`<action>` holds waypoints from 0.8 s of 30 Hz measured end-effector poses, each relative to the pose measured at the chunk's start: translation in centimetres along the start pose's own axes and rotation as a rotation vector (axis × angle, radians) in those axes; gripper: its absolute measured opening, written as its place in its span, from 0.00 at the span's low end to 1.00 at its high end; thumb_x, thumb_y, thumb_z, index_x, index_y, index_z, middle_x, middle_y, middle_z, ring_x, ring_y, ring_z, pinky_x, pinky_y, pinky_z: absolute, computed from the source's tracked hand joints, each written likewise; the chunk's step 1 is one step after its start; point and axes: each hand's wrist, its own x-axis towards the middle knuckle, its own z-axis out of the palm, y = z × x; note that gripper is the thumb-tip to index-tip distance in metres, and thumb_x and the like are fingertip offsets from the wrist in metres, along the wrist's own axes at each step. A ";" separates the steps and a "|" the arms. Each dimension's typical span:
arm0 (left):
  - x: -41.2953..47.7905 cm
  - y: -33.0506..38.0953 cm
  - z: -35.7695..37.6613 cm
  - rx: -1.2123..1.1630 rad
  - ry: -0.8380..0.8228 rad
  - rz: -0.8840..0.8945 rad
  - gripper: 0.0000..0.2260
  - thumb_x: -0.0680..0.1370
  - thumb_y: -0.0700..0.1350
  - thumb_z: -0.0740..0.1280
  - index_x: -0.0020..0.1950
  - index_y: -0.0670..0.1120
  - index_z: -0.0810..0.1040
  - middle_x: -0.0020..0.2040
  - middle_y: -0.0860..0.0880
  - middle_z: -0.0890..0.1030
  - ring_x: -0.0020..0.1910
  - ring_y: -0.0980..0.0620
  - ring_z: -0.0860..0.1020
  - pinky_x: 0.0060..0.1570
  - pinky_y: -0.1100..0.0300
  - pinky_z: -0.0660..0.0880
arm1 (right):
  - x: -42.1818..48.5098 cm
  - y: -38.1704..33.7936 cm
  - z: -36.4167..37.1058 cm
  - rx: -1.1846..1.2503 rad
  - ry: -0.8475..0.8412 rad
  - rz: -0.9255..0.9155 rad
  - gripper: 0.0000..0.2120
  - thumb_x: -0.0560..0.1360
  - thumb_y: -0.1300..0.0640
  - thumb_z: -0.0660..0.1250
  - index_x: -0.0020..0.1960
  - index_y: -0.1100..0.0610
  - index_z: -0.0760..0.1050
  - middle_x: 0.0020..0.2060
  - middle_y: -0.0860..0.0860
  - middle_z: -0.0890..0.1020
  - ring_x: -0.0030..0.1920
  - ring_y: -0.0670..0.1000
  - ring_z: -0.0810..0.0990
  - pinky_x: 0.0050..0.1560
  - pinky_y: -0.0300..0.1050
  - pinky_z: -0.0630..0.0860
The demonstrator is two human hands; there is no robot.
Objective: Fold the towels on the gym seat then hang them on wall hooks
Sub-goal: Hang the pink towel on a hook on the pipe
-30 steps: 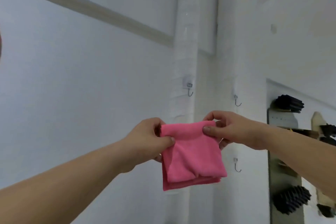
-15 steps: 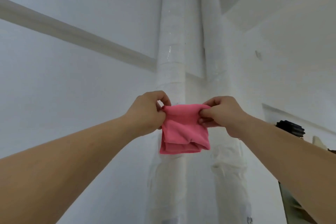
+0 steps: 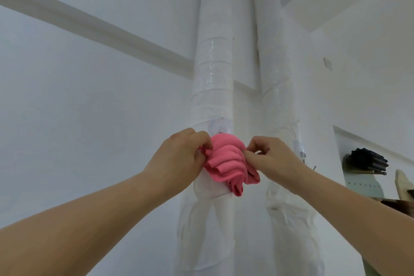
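Pink towel (image 3: 226,161), bunched, pinched at either side by left hand (image 3: 179,157) and right hand (image 3: 272,157); top seemingly at adhesive hook (image 3: 220,129) on wrapped pipe (image 3: 212,87).

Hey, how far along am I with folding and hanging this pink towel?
Done: the pink cloth towel shows stacked folded layers, bunched. In hand: the left hand and right hand pinch it at the clear adhesive hook on the white wrapped pipe. Left: seat it on that hook and let go. A second hook on the neighbouring pipe is bare; other towels are out of view.
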 end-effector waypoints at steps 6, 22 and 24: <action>0.3 1.7 -1.2 -0.031 -0.110 -0.103 0.14 0.80 0.48 0.58 0.43 0.48 0.82 0.49 0.53 0.77 0.46 0.53 0.77 0.49 0.55 0.75 | -0.8 -2.2 -1.2 0.148 -0.295 0.216 0.26 0.80 0.41 0.66 0.47 0.67 0.77 0.33 0.53 0.84 0.36 0.54 0.86 0.42 0.51 0.85; 0.2 2.5 -0.5 0.228 -0.178 0.022 0.19 0.79 0.61 0.63 0.65 0.54 0.77 0.57 0.53 0.74 0.53 0.52 0.76 0.54 0.54 0.76 | -0.4 -3.0 -0.5 -0.416 0.046 -0.314 0.10 0.77 0.45 0.69 0.56 0.45 0.85 0.47 0.43 0.84 0.51 0.48 0.81 0.57 0.52 0.78; -0.2 2.6 -0.4 0.212 -0.179 -0.011 0.19 0.80 0.61 0.62 0.65 0.54 0.78 0.55 0.53 0.73 0.50 0.53 0.76 0.53 0.55 0.77 | -0.6 -3.5 -0.7 -0.307 -0.060 -0.217 0.10 0.78 0.45 0.69 0.54 0.46 0.86 0.45 0.43 0.86 0.49 0.46 0.83 0.57 0.50 0.79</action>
